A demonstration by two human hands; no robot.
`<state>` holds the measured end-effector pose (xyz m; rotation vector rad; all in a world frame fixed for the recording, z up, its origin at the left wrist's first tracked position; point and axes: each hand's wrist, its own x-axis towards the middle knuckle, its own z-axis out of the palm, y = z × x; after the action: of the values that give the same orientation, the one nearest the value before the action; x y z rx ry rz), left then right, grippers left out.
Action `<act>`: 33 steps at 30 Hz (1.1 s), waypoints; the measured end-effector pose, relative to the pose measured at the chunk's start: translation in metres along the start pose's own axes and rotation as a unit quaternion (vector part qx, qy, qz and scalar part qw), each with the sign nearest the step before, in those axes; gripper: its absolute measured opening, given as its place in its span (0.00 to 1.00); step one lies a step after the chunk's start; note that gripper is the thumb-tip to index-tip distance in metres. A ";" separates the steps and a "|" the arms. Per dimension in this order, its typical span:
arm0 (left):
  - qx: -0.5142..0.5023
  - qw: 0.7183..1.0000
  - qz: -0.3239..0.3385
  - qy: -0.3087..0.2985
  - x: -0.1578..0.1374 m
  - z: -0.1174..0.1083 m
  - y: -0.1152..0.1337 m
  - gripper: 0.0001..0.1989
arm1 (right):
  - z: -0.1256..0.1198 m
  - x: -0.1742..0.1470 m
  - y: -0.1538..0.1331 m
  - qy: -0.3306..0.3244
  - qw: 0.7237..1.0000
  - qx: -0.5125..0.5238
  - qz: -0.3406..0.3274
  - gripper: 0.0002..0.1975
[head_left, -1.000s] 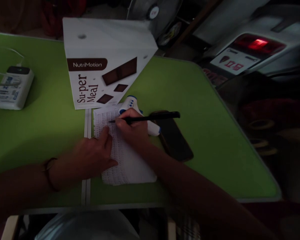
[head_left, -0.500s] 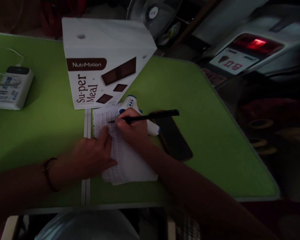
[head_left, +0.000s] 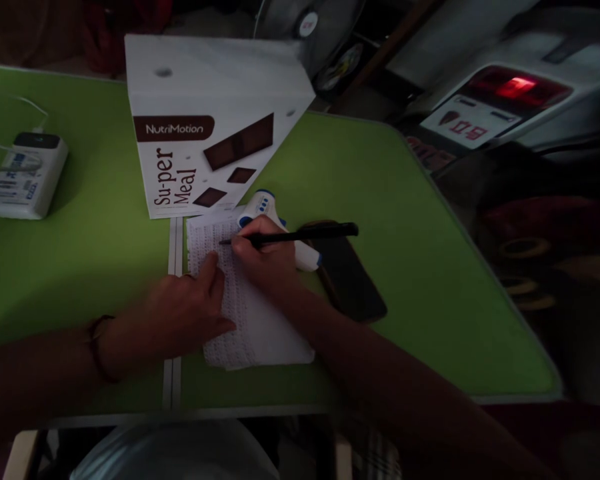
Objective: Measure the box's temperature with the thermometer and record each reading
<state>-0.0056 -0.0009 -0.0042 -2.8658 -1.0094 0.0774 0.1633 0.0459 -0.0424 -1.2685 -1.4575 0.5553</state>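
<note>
A black pen (head_left: 320, 231) is gripped in my right hand (head_left: 265, 257), its tip at the written side of a white sheet of paper (head_left: 275, 333). Rows of small handwriting cover the sheet's left part. My left hand (head_left: 180, 310) rests on the paper's left side, index finger stretched out just below the pen tip and thumb spread apart. Partly behind my right hand lies a white and blue infrared thermometer (head_left: 261, 205). Right of it a dark smartphone (head_left: 353, 277) lies under the back end of the pen.
A white NutriMotion box (head_left: 180, 167) stands behind the paper on the green table (head_left: 430, 300). At the left sits a white power bank (head_left: 27, 177) with cables. Beyond the table are a fan (head_left: 307, 30) and a white machine with a red-lit display (head_left: 520, 87).
The pen tip has shifted very slightly to the right over the paper. My left hand stays in place.
</note>
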 end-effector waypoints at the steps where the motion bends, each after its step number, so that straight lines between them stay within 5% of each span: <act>1: -0.001 1.000 -0.001 0.001 0.000 0.001 0.000 0.33 | 0.000 0.000 -0.001 -0.005 1.000 0.000 0.004 0.06; 33: -0.016 1.000 0.011 -0.001 -0.001 -0.001 -0.001 0.32 | -0.002 -0.001 0.001 -0.070 0.997 -0.017 -0.004 0.05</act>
<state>-0.0063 -0.0009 -0.0032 -2.9058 -0.9881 0.0658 0.1659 0.0450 -0.0429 -1.2714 -1.5923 0.6272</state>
